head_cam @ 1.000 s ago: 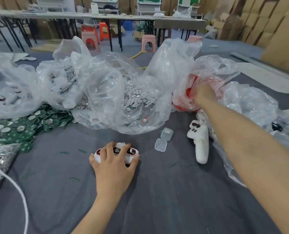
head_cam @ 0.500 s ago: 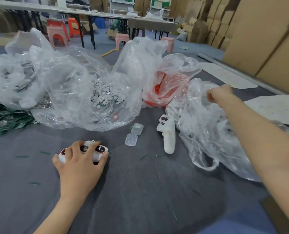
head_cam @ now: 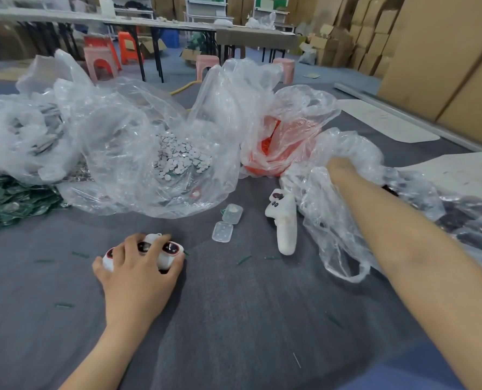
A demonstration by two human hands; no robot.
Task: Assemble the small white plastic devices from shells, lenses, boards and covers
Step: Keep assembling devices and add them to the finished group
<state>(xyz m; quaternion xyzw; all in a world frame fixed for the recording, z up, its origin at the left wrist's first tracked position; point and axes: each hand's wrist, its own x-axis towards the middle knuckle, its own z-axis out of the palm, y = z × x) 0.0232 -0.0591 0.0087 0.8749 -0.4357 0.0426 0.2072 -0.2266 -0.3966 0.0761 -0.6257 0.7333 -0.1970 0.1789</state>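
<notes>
- The right hand [head_cam: 338, 168] has dropped since half a second ago: then it was raised above the crumpled clear bag [head_cam: 346, 220] on the right, and now it is pushed down into that bag's folds.
- The left hand [head_cam: 138, 277] has not moved from the white shells [head_cam: 163, 249] at the near middle of the grey table [head_cam: 234, 319].
- The big clear bag [head_cam: 127, 153] in the middle holds a heap of small pale discs [head_cam: 179, 157].
- Just right of it, a red bag [head_cam: 279, 147] sits wrapped in clear plastic; what is in it cannot be made out.
- The right-hand bag has dark pieces [head_cam: 459, 213] at its far end.
- Green boards [head_cam: 12, 201] lie loose at the left edge.
- Two clear covers [head_cam: 227, 223] and a white handle-shaped piece [head_cam: 286, 223] lie on the cloth between the bags.
- Left hand: fingers spread and bent over the shells, thumb and little finger closing on either side, so it grips them; dark red lenses show between the fingers.
- Right hand: fingers buried in plastic, so its grip cannot be told.
</notes>
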